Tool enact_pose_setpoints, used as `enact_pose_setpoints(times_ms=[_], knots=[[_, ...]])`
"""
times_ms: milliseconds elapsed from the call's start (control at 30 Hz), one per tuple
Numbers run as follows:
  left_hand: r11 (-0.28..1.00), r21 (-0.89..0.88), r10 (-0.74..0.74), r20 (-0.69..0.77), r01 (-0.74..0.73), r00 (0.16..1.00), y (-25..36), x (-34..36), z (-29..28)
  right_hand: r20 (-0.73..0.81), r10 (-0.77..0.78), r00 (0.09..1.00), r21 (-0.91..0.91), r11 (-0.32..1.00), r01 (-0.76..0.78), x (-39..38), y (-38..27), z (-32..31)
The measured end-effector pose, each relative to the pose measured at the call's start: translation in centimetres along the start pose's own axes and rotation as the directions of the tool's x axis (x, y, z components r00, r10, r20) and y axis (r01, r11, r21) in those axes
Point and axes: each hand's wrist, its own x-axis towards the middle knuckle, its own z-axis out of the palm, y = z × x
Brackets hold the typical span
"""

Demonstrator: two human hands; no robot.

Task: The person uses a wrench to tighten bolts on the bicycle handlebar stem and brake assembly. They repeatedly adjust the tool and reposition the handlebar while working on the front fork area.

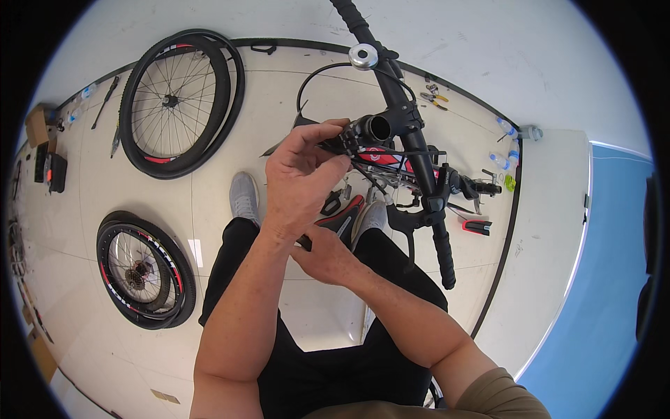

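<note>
The handlebar's point(419, 155) upper tip is cut off by the upper edge. Left of the handlebar, the left hand point(301, 171) partly hides a black fitting point(352, 137), and its wrist covers the right hand's point(326, 257) fingertips. Far left of the handlebar, rim-side clutter point(19, 255) is too small to tell.

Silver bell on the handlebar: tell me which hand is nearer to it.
Left. In the picture, the left hand is below and to the left of the bell; the right hand is lower still, farther from it.
</note>
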Motion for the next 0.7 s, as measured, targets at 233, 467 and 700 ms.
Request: enact_pose_setpoints(times_ms=[233,467,700], knots=[[1.000,-0.016,0.010,0.001,-0.010,1.000,-0.13,0.03,-0.12,-0.003,-0.012,1.000,0.009,1.000,0.012,0.04,0.17,0.11],[1.000,-0.029,-0.005,-0.003,0.005,1.000,0.01,-0.05,0.07,-0.018,-0.024,1.000,-0.001,1.000,0.024,0.09,0.47,0.22],[0.999,0.031,0.017,0.007,-0.017,1.000,0.11,-0.15,0.18,-0.020,-0.034,0.999,-0.010,0.999,0.034,0.12,0.55,0.31]])
